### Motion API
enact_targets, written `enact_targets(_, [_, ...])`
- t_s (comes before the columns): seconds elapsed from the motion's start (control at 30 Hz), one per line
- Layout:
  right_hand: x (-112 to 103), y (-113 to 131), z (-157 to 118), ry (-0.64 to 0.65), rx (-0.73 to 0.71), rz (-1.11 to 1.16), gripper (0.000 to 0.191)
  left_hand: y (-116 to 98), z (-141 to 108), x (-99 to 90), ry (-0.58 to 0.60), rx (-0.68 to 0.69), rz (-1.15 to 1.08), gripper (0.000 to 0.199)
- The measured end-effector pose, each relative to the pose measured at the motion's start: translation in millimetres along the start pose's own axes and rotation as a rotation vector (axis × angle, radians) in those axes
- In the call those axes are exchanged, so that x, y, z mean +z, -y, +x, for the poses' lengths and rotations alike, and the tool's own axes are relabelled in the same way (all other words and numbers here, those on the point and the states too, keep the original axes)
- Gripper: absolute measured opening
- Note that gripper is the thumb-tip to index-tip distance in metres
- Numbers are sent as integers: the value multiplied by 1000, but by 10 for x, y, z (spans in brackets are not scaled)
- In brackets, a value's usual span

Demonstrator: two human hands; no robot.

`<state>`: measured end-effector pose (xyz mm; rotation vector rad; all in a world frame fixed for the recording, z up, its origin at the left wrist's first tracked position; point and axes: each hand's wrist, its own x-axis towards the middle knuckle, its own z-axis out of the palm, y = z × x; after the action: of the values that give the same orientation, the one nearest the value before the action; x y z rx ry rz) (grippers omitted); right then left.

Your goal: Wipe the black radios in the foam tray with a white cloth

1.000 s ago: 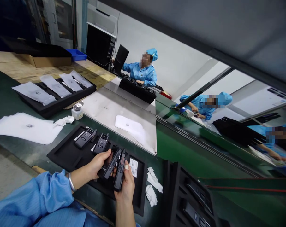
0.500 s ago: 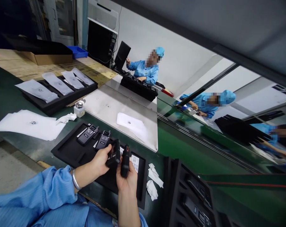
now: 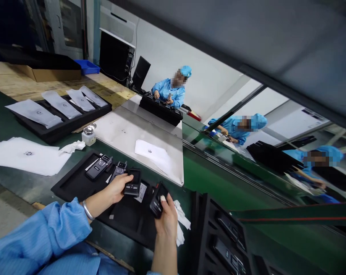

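Note:
My left hand (image 3: 119, 188), with a metal bangle at the wrist, grips a black handheld radio (image 3: 133, 184) above the black foam tray (image 3: 71, 181). In my right hand (image 3: 166, 217) is a second black radio (image 3: 158, 199), tilted over the tray's right part, thumb on its side. Two more radios, a left one (image 3: 97, 168) and one partly behind my left hand (image 3: 117, 170), lie in the tray with their clips up. A white printed label (image 3: 141, 191) shows between my hands.
White sleeves lie in a stack (image 3: 26, 154) at left and on the pale board (image 3: 124, 141). Filled sleeves rest on another tray (image 3: 38, 131). A dispenser bottle (image 3: 88, 136), crumpled tissue (image 3: 182, 215) and a right-hand radio tray (image 3: 203, 229) surround me. Co-workers (image 3: 171, 89) sit beyond.
My hands have moved apart, the right one going right with its radio. Both radios have turned, showing more of their broad faces. The co-worker at the back has lowered a raised hand.

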<state>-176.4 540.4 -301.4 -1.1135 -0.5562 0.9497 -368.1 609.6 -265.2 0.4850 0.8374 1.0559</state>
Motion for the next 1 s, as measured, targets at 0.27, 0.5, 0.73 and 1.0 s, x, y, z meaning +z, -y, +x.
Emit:
enact_targets(0.27, [-347,146,157,-255,-513,-1156,66,-2,111,9,-34,487,962,49])
enact_targets(0.5, [-106,-121,119,-219,-717,-1365,63,197,92,145,19,607,1412,66])
enact_targets(0.73, [-184,-345,280,-78,-567,-1323,75,305,76,164,-49,609,1473,82])
enact_targets(1.0, [114,-298,125,-176,-607,-1236,62,504,97,274,-45,692,1534,73])
